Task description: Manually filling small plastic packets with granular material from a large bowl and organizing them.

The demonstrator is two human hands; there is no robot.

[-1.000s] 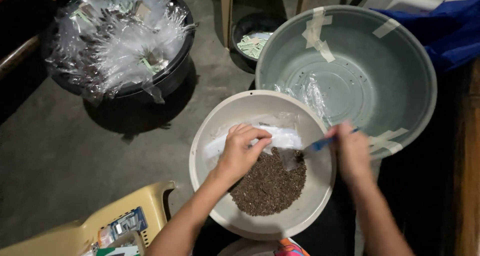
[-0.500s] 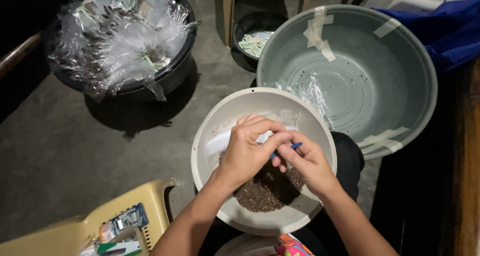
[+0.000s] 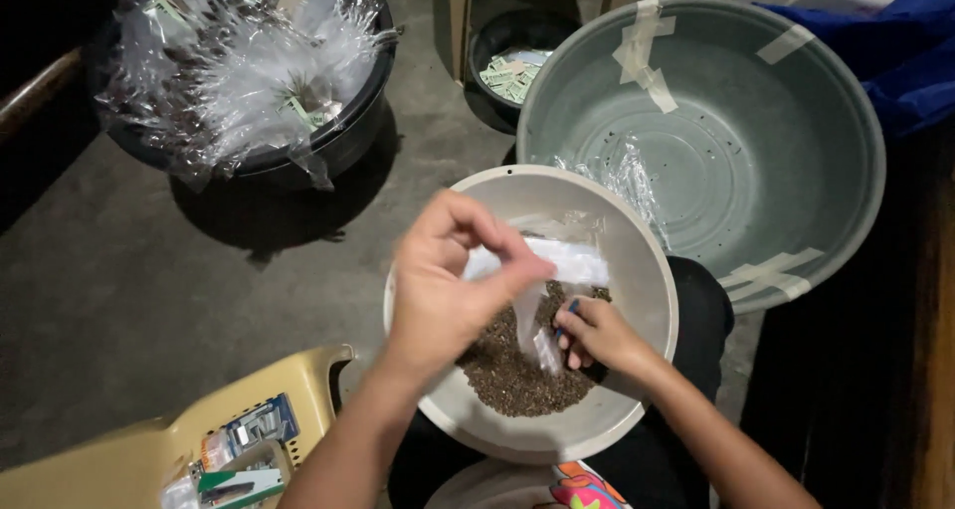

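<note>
At centre frame, a person's left hand (image 3: 443, 290) pinches the mouth of a small clear plastic bag (image 3: 532, 315) above a cream bowl (image 3: 647, 270), its grip closed on the film so that the bag hangs open over the dark seeds (image 3: 517, 370) heaped in the bowl's lower half. The right hand (image 3: 597, 335), lower and nearer the seeds, has its grip curled shut round a small blue-handled scoop (image 3: 572, 307) at the bag's bottom end, held low so that spills would fall back into the bowl. At upper right a grey-green basin (image 3: 756, 101), patched with strips of pale tape, holds one crumpled clear bag (image 3: 617, 171). At upper left a black tub (image 3: 348, 131) brims with clear packets bearing small paper labels. Between them, a small dark pot (image 3: 487, 46) holds green-and-white paper slips. A tan plastic basket (image 3: 149, 449) at lower left carries assorted small packages.
</note>
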